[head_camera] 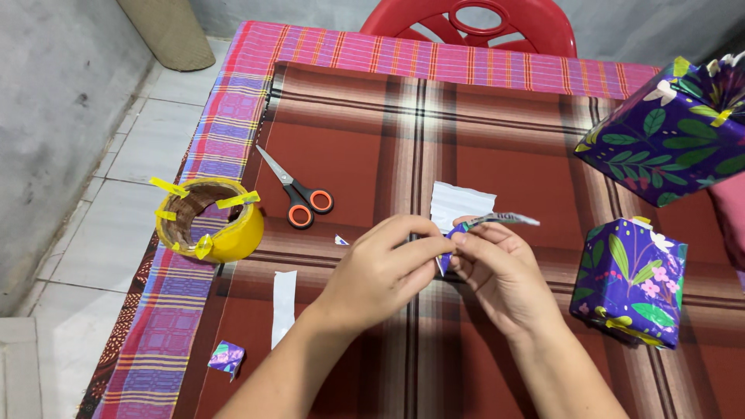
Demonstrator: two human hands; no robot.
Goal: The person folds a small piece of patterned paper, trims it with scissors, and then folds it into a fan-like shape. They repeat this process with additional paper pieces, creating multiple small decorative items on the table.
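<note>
Observed: a small scrap of wrapping paper (466, 226), purple-blue on its printed face and white on the back, partly folded. 1 narrow end sticks out to the right past the fingertips; the lower part shows as a purple wedge between the 2 hands. It is held just above the table, near the middle of the cloth.

Surface: table covered with a brown plaid tablecloth (372, 132), bordered by a pink and purple striped band on the far and left edges. On it: scissors (299, 194) with black and orange handles, blades shut, pointing away to the left; a yellow tape roll (209, 221) at the left edge with 4 short yellow strips stuck to its rim; a white paper piece (459, 203) just behind the hands; a long white strip (283, 306); a crumpled purple offcut (226, 358) near the front left. 2 wrapped boxes in purple floral paper: 1 small box (630, 281) right of the hands, 1 larger box (671, 132) at the far right. Red plastic chair (473, 22) beyond the table; grey tiled floor (116, 217) at left.

Hands: left hand (380, 271) and right hand (500, 271) meet fingertip to fingertip, both with fingers curled and pinching the scrap. Forearms enter from the bottom edge.
</note>
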